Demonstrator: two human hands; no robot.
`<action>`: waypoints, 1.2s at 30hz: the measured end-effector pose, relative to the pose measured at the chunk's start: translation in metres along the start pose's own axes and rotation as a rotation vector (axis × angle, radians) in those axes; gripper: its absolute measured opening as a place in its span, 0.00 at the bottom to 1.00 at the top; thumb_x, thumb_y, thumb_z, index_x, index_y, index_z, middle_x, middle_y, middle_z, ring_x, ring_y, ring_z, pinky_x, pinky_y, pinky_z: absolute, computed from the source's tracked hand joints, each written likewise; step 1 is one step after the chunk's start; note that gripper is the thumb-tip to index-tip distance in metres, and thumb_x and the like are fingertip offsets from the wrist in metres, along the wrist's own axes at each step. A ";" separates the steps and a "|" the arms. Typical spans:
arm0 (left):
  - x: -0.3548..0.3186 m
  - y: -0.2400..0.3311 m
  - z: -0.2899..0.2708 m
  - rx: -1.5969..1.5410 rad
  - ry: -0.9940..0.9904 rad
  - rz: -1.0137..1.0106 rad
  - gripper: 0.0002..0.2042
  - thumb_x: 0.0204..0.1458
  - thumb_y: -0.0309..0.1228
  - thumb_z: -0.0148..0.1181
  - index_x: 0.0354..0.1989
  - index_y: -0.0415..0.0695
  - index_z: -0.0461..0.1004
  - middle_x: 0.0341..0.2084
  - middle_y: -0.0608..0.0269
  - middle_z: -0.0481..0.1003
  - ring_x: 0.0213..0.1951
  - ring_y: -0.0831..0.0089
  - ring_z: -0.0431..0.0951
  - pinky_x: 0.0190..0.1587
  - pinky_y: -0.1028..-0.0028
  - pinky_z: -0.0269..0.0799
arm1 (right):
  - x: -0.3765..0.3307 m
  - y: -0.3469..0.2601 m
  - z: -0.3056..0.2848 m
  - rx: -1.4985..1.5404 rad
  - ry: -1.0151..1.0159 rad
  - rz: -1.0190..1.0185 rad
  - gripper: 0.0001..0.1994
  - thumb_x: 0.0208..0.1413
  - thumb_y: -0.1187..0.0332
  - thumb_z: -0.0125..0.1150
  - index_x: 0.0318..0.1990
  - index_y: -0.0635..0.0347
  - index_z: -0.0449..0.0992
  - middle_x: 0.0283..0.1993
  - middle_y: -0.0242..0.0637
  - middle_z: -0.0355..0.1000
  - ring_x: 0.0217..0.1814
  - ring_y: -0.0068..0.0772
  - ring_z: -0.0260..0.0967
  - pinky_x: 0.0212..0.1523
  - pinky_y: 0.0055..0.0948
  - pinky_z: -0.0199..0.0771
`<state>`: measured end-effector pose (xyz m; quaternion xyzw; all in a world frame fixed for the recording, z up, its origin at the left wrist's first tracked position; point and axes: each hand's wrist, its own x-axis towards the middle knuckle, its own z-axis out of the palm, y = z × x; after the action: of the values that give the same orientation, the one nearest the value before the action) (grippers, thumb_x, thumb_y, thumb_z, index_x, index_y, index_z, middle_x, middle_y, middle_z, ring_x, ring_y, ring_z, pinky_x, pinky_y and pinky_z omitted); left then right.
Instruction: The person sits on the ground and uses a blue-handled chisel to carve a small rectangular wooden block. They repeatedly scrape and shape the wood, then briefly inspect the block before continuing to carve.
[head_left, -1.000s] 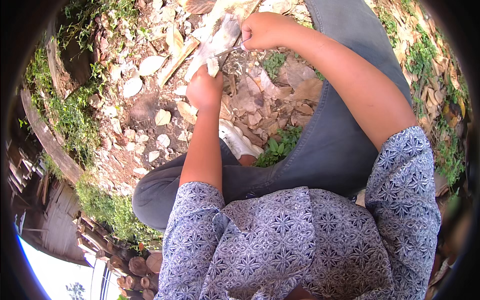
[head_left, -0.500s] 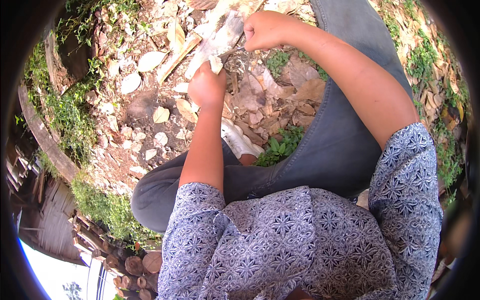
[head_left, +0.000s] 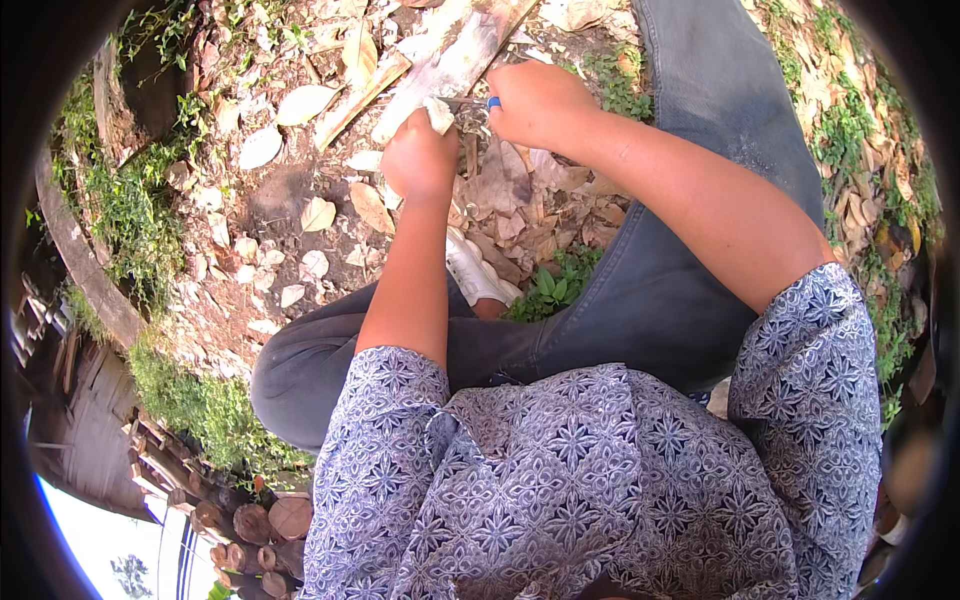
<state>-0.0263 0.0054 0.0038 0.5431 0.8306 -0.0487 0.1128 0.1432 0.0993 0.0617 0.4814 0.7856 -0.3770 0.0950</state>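
My left hand (head_left: pixel 420 157) is closed around a small pale, whitish piece (head_left: pixel 439 116), likely wood, whose end sticks up past the fingers. Just to its right, my right hand (head_left: pixel 542 104) makes a fist on a thin knife-like tool; a blue part (head_left: pixel 494 102) shows at the fist's edge. A narrow dark blade (head_left: pixel 464 100) runs from there toward the pale piece. Whether it touches the piece I cannot tell. Beyond both hands a weathered wooden plank (head_left: pixel 460 62) lies on the ground.
Dry leaves (head_left: pixel 302 104) and a split wood strip (head_left: pixel 362 100) lie on the ground to the left. My grey-trousered legs (head_left: pixel 690 290) bend around the work, with a white shoe (head_left: pixel 475 268) between them. Stacked logs (head_left: pixel 265 540) are at lower left, green plants (head_left: pixel 555 288) near the shoe.
My right hand has come down toward me, turning so that the blue part shows. My left hand stays nearly in place with the pale piece.
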 end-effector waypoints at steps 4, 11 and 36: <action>0.001 -0.001 0.002 -0.011 0.013 -0.012 0.18 0.44 0.45 0.71 0.41 0.47 0.82 0.33 0.56 0.83 0.35 0.56 0.84 0.38 0.59 0.80 | -0.007 0.031 0.012 0.178 0.021 0.023 0.13 0.51 0.58 0.64 0.38 0.57 0.81 0.36 0.44 0.80 0.39 0.47 0.79 0.41 0.43 0.78; -0.001 0.002 -0.001 -0.007 -0.040 -0.036 0.20 0.44 0.45 0.71 0.43 0.49 0.81 0.35 0.56 0.83 0.36 0.56 0.84 0.39 0.60 0.81 | 0.012 0.043 -0.031 0.069 -0.057 -0.057 0.13 0.46 0.56 0.66 0.38 0.49 0.83 0.34 0.36 0.81 0.39 0.36 0.80 0.41 0.40 0.79; 0.000 -0.001 -0.003 -0.020 -0.097 -0.048 0.21 0.45 0.45 0.71 0.45 0.49 0.81 0.36 0.57 0.83 0.37 0.57 0.85 0.40 0.60 0.81 | 0.022 0.008 -0.047 -0.082 -0.103 -0.119 0.11 0.51 0.62 0.67 0.38 0.57 0.80 0.36 0.42 0.79 0.41 0.43 0.78 0.41 0.41 0.77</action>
<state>-0.0276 0.0057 0.0071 0.5190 0.8374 -0.0691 0.1570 0.1481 0.1487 0.0790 0.4094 0.8217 -0.3737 0.1323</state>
